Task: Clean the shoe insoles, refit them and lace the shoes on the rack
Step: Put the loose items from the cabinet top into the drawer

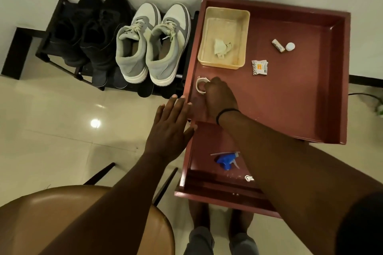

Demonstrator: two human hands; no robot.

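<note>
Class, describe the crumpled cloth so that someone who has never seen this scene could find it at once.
Start at the red-brown tray table right of the shoe rack. At its far left corner sits a pale yellow plastic basket, and the crumpled cloth lies inside it. It is the only soft, wadded thing there; the other small items lie loose on the bare tabletop.
</note>
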